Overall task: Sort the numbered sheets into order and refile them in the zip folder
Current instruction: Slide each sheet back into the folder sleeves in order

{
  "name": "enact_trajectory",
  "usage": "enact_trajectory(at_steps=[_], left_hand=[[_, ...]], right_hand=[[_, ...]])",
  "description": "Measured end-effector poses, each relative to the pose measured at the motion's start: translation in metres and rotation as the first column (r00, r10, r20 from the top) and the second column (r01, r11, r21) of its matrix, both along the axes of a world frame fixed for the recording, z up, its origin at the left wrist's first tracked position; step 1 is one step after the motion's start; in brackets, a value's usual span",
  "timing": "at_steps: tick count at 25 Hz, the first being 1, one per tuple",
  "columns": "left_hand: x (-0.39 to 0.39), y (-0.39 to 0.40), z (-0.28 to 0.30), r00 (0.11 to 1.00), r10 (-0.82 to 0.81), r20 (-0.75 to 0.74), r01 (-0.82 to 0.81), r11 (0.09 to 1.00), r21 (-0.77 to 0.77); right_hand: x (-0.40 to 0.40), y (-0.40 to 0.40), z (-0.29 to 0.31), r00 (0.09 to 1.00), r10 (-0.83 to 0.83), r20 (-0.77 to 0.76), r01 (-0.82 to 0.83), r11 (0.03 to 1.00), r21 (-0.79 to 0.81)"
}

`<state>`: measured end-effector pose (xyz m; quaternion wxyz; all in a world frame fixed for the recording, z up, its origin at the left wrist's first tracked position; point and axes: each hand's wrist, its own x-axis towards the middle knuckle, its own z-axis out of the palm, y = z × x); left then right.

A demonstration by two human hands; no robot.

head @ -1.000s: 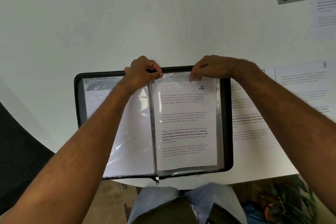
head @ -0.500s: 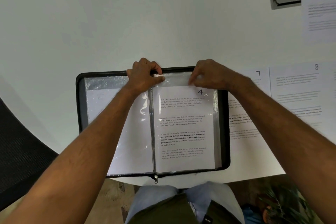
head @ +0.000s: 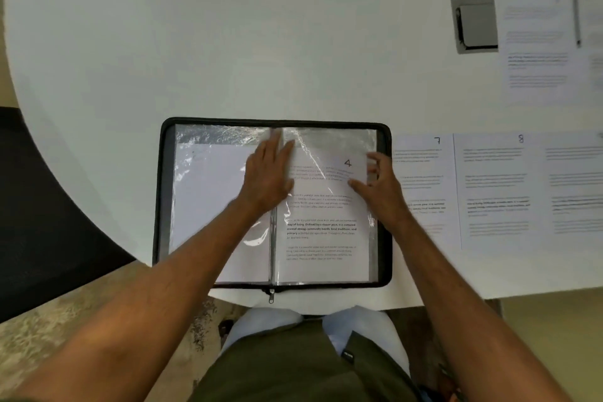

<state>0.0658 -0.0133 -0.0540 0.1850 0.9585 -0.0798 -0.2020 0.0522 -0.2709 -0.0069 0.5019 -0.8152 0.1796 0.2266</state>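
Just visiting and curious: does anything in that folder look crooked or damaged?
Nothing is damaged. Sheet 4 sits straight in its sleeve in the zip folder. The plastic sleeve is wrinkled near the top, under the left hand. The right hand rests at the sheet's edge.

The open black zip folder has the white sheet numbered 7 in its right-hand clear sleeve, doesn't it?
Not quite. In the head view, the open black zip folder holds the white sheet numbered 4 in its right-hand clear sleeve; the white sheet numbered 7 lies outside on the white table.

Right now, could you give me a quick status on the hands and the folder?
Left hand flat on folder spine. Right hand open on sheet 4, already sleeved. Sheets 7 and 8 wait alongside.
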Motion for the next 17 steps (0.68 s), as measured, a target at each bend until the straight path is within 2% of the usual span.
enact_trajectory(at_steps=[3,6,9,12,15,17], left_hand=[[-0.058,-0.001,0.001,0.998,-0.033,-0.060,0.025,0.992,-0.121],[-0.099,-0.006,0.009,0.975,0.093,-0.202,-0.141,0.962,-0.235],[-0.116,-0.003,0.012,0.931,0.203,-0.303,-0.301,0.896,-0.326],[-0.112,0.006,0.030,0.832,0.293,-0.471,-0.485,0.797,-0.360],[-0.104,0.020,0.061,0.676,0.301,-0.673,-0.673,0.625,-0.396],[-0.102,0.033,0.078,0.598,0.303,-0.742,-0.756,0.522,-0.396]], right_hand=[[-0.037,-0.002,-0.003,0.987,0.066,-0.147,-0.064,0.998,0.017],[-0.062,0.000,0.004,0.962,0.124,-0.244,-0.118,0.992,0.040],[-0.075,0.016,0.019,0.968,0.091,-0.233,-0.074,0.994,0.080],[-0.079,0.046,0.034,0.980,0.025,-0.199,0.004,0.989,0.146],[-0.084,0.086,0.042,0.982,0.007,-0.189,0.045,0.963,0.266],[-0.087,0.112,0.043,0.982,0.025,-0.188,0.040,0.942,0.334]])
